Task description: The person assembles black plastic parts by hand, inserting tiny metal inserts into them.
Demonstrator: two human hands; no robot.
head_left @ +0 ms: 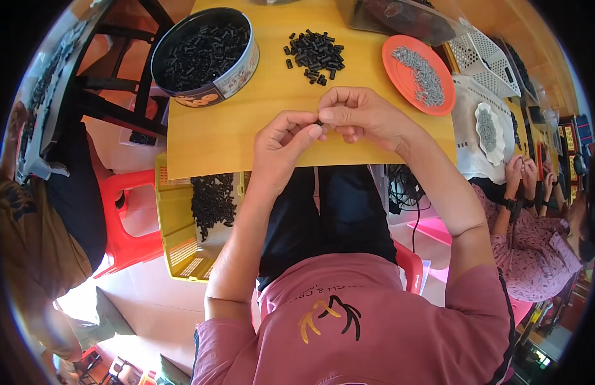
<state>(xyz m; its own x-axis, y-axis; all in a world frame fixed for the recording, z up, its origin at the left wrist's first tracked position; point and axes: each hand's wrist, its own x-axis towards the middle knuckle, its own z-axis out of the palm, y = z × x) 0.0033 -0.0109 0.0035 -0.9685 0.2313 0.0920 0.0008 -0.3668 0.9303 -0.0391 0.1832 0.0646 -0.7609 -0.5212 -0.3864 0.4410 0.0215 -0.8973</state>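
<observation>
Both hands meet over the near part of the yellow table (214, 138). My left hand (281, 144) pinches a small black piece (319, 122) between thumb and fingertips. From the other side my right hand (361, 119) closes thumb and forefinger at the same piece; whether it also grips a screw there is hidden. Beyond the hands lies a loose pile of short black cylindrical parts (315, 54). To its right, an orange plate (395, 64) carries many small grey screws (420, 76). A round tin (236, 77) full of similar black parts stands at the far left.
A yellow crate (172, 224) holding black parts (212, 204) is on the floor to my left, beside a red stool (127, 218). Far right are a white perforated basket (480, 58) and a pale dish of screws (486, 131). Another person's hands (522, 172) work there.
</observation>
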